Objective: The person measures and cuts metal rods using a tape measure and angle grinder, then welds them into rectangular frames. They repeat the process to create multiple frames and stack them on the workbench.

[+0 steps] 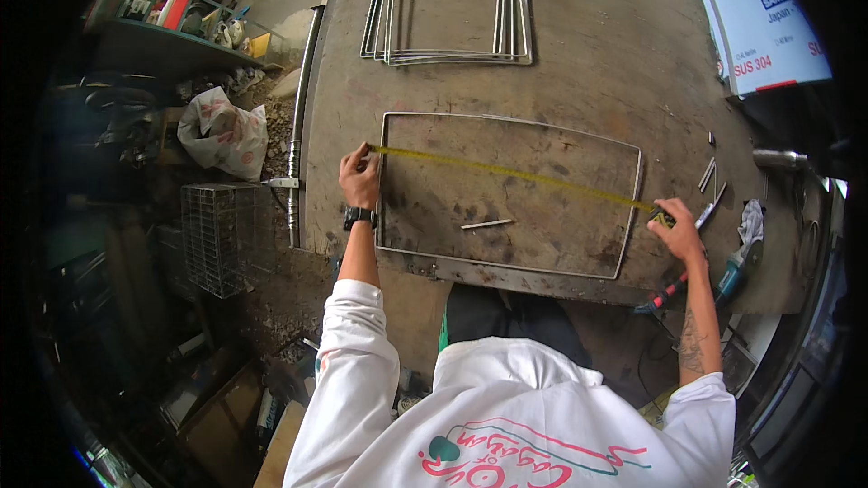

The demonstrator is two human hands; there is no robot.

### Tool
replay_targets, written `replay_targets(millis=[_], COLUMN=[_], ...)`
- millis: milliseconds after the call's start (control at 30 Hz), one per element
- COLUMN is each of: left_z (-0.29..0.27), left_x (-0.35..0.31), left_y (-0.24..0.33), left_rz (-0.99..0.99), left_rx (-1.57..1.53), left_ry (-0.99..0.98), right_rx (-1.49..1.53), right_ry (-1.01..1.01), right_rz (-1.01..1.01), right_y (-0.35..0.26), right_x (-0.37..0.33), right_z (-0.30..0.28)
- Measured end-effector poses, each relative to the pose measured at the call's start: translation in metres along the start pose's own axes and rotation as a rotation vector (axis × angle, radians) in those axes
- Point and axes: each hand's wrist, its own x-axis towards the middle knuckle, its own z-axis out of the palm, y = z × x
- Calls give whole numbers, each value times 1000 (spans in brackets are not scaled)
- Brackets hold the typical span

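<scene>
A thin metal rod frame, rectangular with rounded corners, lies flat on the worn metal worktable. Stretched across it from left to right is the yellow blade of a tape measure. At the frame's left side, my left hand pinches the blade's end; a dark watch is on that wrist. Just beyond the right side, my right hand grips the tape's black and yellow case. A short metal rod lies inside the frame.
Several similar rod frames are stacked at the far side. On the right are cut metal pieces, an angle grinder and a red-handled tool. A wire cage and a white sack stand left of the table.
</scene>
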Motion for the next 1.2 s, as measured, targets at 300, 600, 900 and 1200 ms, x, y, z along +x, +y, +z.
replay_targets(millis=[300, 600, 900, 1200], left_z=[46, 49, 13, -73], left_x=[55, 63, 51, 1], left_y=[11, 7, 114, 158], left_rz=[260, 259, -348, -176], left_rx=[52, 433, -466, -921], left_ry=[-43, -33, -19, 107], right_rx=[-36, -95, -154, -249], right_ry=[54, 428, 442, 580], right_rz=[25, 157, 432, 259], right_y=[25, 52, 70, 94], right_x=[82, 60, 9, -28], right_z=[-28, -9, 6, 25])
